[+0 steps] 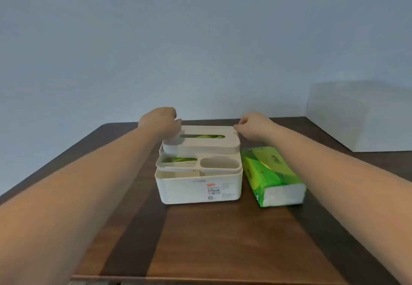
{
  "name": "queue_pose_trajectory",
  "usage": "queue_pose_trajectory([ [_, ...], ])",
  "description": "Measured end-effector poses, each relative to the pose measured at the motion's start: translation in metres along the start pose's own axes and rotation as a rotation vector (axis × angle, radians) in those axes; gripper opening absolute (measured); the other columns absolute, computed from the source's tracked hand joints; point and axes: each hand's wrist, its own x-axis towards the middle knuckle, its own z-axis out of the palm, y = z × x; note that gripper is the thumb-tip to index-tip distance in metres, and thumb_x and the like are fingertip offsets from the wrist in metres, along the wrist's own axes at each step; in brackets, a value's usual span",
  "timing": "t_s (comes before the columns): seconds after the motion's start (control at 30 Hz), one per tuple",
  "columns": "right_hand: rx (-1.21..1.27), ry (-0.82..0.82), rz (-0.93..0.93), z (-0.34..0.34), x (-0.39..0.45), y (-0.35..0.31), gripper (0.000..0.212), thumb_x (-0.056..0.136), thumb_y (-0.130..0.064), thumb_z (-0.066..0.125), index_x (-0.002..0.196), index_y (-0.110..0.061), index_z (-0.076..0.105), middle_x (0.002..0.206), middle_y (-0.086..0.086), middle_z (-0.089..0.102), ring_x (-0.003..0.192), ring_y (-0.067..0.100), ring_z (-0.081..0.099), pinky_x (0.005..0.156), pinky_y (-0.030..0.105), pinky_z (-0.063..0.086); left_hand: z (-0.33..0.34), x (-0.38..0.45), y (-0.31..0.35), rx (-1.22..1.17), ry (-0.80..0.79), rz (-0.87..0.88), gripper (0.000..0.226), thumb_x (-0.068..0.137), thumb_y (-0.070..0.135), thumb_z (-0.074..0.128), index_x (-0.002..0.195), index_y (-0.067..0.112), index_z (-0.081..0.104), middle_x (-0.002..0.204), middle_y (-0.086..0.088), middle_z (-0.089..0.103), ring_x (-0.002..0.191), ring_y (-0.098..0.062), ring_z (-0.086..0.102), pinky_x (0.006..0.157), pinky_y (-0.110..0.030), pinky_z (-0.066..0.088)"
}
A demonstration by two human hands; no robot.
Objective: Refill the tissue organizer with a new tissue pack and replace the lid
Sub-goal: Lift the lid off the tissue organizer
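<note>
near the middle of the tabletop (pixel 223 240) the tissue organizer (pixel 198 186) is seen with its light, stiff lid (pixel 200 143) pinched at both short ends by the left hand (pixel 159 119) and right hand (pixel 254 126), the soft, squashable new tissue pack (pixel 272 175) lying just beside its right wall.

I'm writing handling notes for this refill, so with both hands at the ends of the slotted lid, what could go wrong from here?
1. The left hand and right hand pinch only the far corners of the lid; it may tilt or slip while lifted.
2. The compartment tray already sits askew on the organizer and could come up with the lid or drop.
3. The new tissue pack lies close beside the organizer; a swinging forearm might shove it.
</note>
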Motion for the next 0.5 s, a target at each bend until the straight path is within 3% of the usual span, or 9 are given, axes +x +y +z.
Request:
queue_pose_trajectory([
  [0.13, 0.006, -0.094, 0.09, -0.007, -0.033, -0.003, 0.042, 0.095, -0.033, 0.043, 0.104, 0.002, 0.065, 0.093, 0.017, 0.073, 0.078, 0.03, 0.068, 0.07, 0.036, 0.057, -0.001, -0.026, -0.019, -0.065, -0.082, -0.025, 0.03, 0.092, 0.037, 0.044, 0.107, 0.013, 0.054, 0.091, -0.001, 0.061, 0.087, -0.022, 0.057, 0.067, -0.031, 0.044],
  [0.27, -0.023, -0.123, 0.131, -0.004, -0.047, -0.012, 0.028, 0.094, -0.028, 0.043, 0.095, -0.005, 0.059, 0.08, 0.013, 0.066, 0.063, 0.023, 0.056, 0.052, 0.025, 0.043, -0.001, -0.042, -0.024, -0.159, -0.16, -0.059, 0.023, 0.088, 0.031, 0.048, 0.099, 0.011, 0.055, 0.087, -0.003, 0.059, 0.078, -0.023, 0.053, 0.066, -0.031, 0.041],
  [0.4, -0.044, -0.141, 0.172, 0.005, -0.051, -0.021, 0.025, 0.093, -0.025, 0.045, 0.1, -0.004, 0.057, 0.088, 0.013, 0.064, 0.07, 0.026, 0.057, 0.052, 0.025, 0.04, 0.001, -0.049, -0.026, -0.274, -0.197, -0.097, 0.011, 0.085, 0.021, 0.049, 0.083, 0.01, 0.051, 0.083, -0.005, 0.053, 0.073, -0.023, 0.047, 0.062, -0.029, 0.037],
  [0.5, -0.034, -0.107, 0.199, 0.009, -0.048, -0.024, 0.018, 0.092, -0.019, 0.047, 0.092, -0.004, 0.056, 0.089, 0.012, 0.06, 0.075, 0.027, 0.055, 0.056, 0.027, 0.039, 0.003, -0.049, -0.027, -0.352, -0.186, -0.122, 0.013, 0.083, 0.015, 0.049, 0.071, 0.012, 0.045, 0.076, -0.004, 0.046, 0.07, -0.022, 0.042, 0.059, -0.028, 0.034],
])
